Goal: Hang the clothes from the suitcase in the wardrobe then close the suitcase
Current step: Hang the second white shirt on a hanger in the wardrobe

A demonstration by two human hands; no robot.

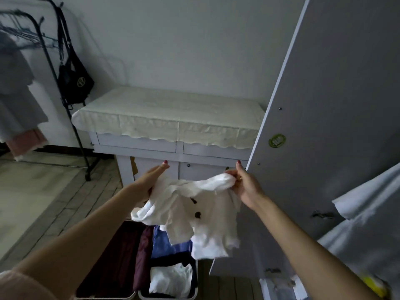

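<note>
A white garment with dark buttons hangs in the air between my two hands. My left hand grips its left shoulder, index finger pointing out. My right hand pinches the other shoulder. Below the garment lies the open suitcase, holding maroon cloth, a blue piece and folded white clothes. The open grey wardrobe door stands right beside my right hand. The wardrobe's inside is out of view.
A white cabinet with a cream cloth stands straight ahead against the wall. A black clothes rack with empty hangers, a black bag and a grey garment is at the left. Pale fabric hangs at the right edge.
</note>
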